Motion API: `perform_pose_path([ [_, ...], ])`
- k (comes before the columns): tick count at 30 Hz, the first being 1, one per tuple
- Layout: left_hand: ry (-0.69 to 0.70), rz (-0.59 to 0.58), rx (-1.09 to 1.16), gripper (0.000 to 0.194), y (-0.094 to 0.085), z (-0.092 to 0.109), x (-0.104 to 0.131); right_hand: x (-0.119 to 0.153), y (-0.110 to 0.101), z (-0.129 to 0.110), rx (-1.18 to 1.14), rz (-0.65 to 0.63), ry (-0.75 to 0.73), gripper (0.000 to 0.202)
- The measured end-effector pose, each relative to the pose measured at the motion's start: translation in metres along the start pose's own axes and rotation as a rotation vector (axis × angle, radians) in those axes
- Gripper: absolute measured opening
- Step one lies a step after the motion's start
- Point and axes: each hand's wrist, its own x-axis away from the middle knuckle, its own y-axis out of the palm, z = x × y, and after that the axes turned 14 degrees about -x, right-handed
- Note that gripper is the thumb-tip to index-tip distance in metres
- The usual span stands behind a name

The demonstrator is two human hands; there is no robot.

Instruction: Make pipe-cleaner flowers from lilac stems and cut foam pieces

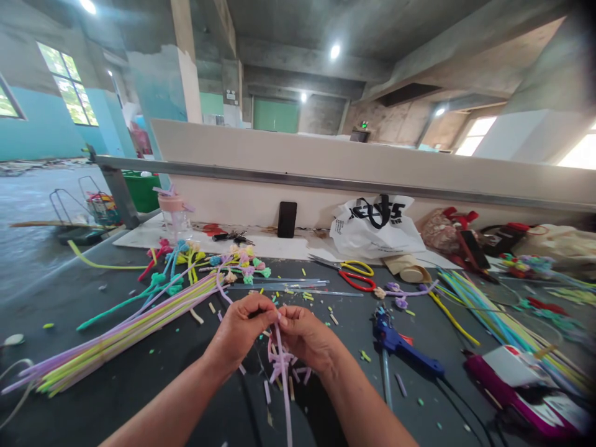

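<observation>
My left hand (242, 329) and my right hand (307, 338) meet above the dark tabletop, their fingers closed on one end of a pale purple pipe cleaner (283, 379). Its long tail hangs down toward the front edge. The exact spot where the fingertips pinch it is partly hidden. Just below the hands lie pink-purple looped pieces (280, 363) and short cut bits. To the left rests a bundle of purple, yellow and beige pipe cleaners (125, 335). Small pipe-cleaner flowers (244, 257) lie beyond my left hand.
Scissors (356, 276) with red and yellow handles lie behind my right hand. A blue glue gun (405, 351) with a cord is on the right, near a magenta object (516, 394) and more pipe cleaners (488, 310). A phone (287, 220) and white bag (375, 226) stand at the back.
</observation>
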Motion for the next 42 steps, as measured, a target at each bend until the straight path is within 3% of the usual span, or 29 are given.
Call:
perform_pose_path([
  [5,0.032,0.018,0.000,0.013,0.001,-0.003,0.001,-0.001,0.001,0.003,-0.011,0.025,-0.044,0.034],
  [14,-0.159,-0.117,-0.043,0.014,-0.003,0.002,-0.002,0.000,0.002,-0.005,0.100,0.087,-0.155,0.028],
  [20,-0.178,-0.081,-0.138,0.013,-0.003,0.000,-0.002,0.000,0.005,-0.001,0.154,0.099,-0.145,0.030],
  [30,-0.111,0.108,-0.333,0.012,0.004,-0.005,-0.002,-0.005,0.001,0.006,0.267,0.213,-0.198,0.026],
  [37,-0.112,0.051,-0.222,0.014,0.000,-0.014,-0.005,-0.001,0.005,-0.002,0.240,0.155,-0.096,0.031],
  [42,-0.147,0.040,-0.179,0.014,0.002,-0.014,-0.003,-0.002,0.002,-0.005,0.474,0.228,-0.181,0.025],
])
